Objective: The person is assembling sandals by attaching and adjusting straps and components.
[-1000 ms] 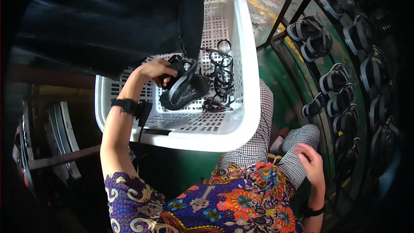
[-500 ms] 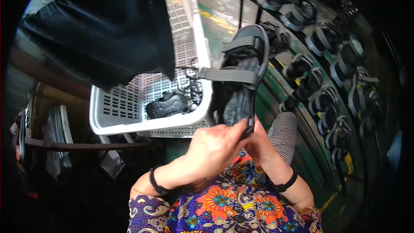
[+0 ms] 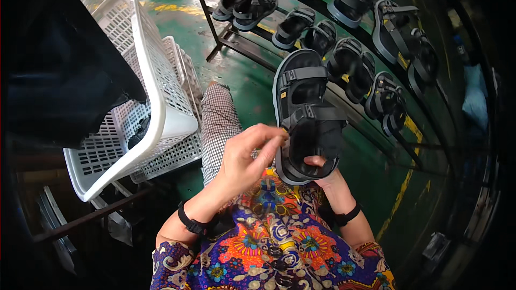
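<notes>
Sandal (image 3: 317, 114), black with grey straps, is at the centre of the frame, held up with its toe toward the top and its heel low, open side facing the camera. The right hand (image 3: 328, 179) is clamped on the heel from below, its thumb inside over the footbed. The left hand (image 3: 244, 153) is at the sandal's left edge, fingers bent, thumb and forefinger tips close together; whether they pinch the strap or only touch it, I cannot tell. A black band (image 3: 191, 220) circles the left wrist, another (image 3: 348, 215) the right.

At left is a white crate (image 3: 159, 111), partly covered by black cloth (image 3: 59, 75); a dark item (image 3: 138, 135) inside is mostly hidden. A second crate (image 3: 166, 161) shows just beside and below it. Across the upper right, a dark rack (image 3: 201, 2) carries rows of similar sandals (image 3: 255, 8). A checked trouser leg (image 3: 217, 123) lies between crate and sandal, and a flowered shirt (image 3: 269, 247) fills the lower middle.
</notes>
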`<state>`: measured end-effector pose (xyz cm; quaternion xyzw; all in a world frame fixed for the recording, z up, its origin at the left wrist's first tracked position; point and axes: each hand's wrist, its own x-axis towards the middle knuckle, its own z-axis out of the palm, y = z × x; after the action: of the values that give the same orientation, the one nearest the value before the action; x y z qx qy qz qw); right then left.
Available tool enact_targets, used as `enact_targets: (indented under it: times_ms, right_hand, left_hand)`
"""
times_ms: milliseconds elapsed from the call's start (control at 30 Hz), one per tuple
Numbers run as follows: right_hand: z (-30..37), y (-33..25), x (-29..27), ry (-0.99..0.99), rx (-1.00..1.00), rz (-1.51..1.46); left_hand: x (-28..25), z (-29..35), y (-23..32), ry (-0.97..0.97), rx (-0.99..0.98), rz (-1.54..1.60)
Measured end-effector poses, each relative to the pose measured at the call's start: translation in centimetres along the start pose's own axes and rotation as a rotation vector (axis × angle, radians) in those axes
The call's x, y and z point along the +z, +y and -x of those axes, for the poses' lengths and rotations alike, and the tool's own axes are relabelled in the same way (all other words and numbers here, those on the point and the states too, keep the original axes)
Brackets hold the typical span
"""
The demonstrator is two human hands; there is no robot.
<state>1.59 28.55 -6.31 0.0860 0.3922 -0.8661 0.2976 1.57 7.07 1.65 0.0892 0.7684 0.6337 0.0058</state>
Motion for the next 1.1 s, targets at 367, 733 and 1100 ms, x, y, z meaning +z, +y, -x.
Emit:
enact_targets:
  times_ms: [367, 733, 1100]
  right_hand:
    - [1.0, 1.6, -3.2, 0.152, -0.113, 0.683]
    - [-1.2, 4.5, -2.6, 0.384, -0.224, 0.886]
    - [0.0, 3.6, -3.2, -0.095, -0.009, 0.372]
  left_hand:
    - [1.4, 0.2, 1.1, -0.051, -0.096, -0.025]
    - [2.7, 1.2, 2.3, -0.337, 0.548, -0.083]
    - [0.5, 0.9, -1.2, 0.019, -0.354, 0.511]
